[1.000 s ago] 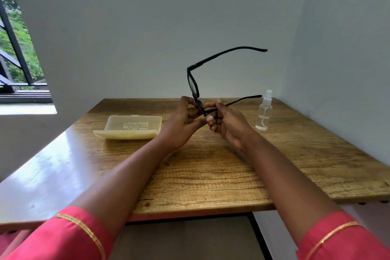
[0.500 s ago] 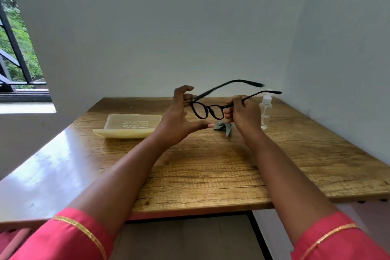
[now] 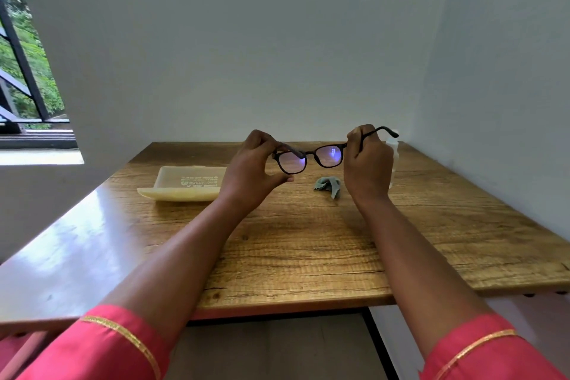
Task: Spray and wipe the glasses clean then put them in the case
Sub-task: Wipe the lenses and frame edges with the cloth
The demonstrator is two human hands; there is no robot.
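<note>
Black-framed glasses [image 3: 311, 158] now level above wooden table [image 3: 308, 241], lenses facing wearer, 0.5 s ago tilted | left hand [image 3: 254, 168] now pinching left temple, earlier splayed | right hand [image 3: 367, 163] gripping right temple | grey cloth [image 3: 327, 185] on table | spray bottle [image 3: 392, 145] mostly hidden behind right hand | cream case [image 3: 185, 183] left, print illegible

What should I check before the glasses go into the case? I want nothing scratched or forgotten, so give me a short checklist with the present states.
1. Glasses held firmly: ok, left hand and right hand each grip one end.
2. Temples folded: not ok, one still sticks out.
3. Lenses clean: cannot tell, only a glare shows.
4. Case open: not ok, it looks closed on the table.
5. Cloth put down: ok.
6. Spray bottle clear of the hands: cannot tell, mostly hidden.
</note>
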